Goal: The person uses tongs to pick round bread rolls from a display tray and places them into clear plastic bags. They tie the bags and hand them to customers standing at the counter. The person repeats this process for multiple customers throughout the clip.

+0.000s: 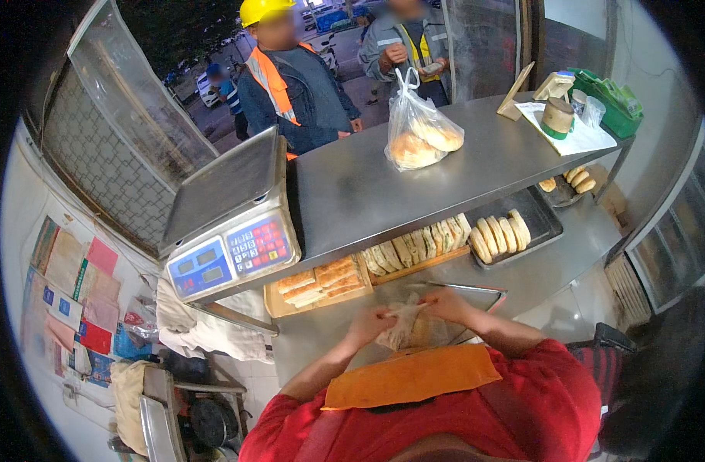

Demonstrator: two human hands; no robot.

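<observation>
Low in front of my chest, over the lower metal counter, my left hand [371, 324] pinches one side of a thin clear plastic bag [400, 334]. Gripping its other side near the top is my right hand [448, 304]. Something tan shows through the film, perhaps bread; I cannot tell its shape. Just beyond my right hand lies a long thin metal tool [465, 286], partly hidden. Browned flatbread pieces [321, 280] are stacked on a wooden board [358, 289] past my left hand. Farther right stands a row of filled, cut bread slices [416, 245].
Above, a metal shelf [341, 190] carries a digital scale [231, 248], a tied bag of round breads [422, 138] and a green box [609, 107]. Round flatbreads [500, 235] sit in a black tray [540, 213]. Two people [295, 86] [410, 40] stand outside the window.
</observation>
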